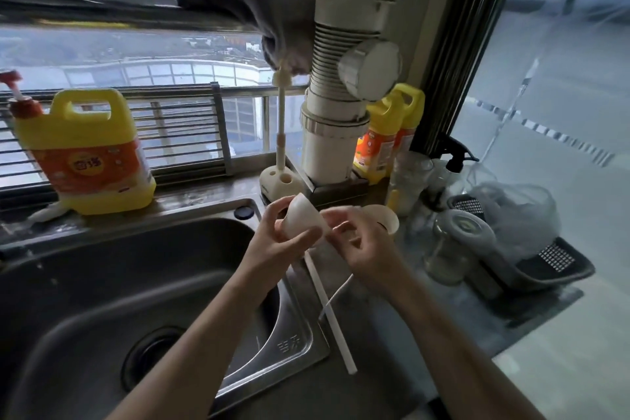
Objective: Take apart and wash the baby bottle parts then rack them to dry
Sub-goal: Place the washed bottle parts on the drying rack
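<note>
Our forearms rise over the sink (301,334) rim. Our left hand (272,244) curls round a white bottle cap (300,220), thumb on top. Our right hand (371,249) pinches a pale part just beside it, fingers bent. A white straw (332,317) runs down from between them.

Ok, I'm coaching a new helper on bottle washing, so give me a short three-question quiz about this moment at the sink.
1. True or false: the stainless-steel sink basin is full of soapy water.
2. The left hand grips: A) the white cup-shaped bottle part; B) a green sponge; C) the tap.
3. What colour is the pump on the big yellow plastic detergent jug?

Key: 1 false; 2 A; 3 red.
</note>
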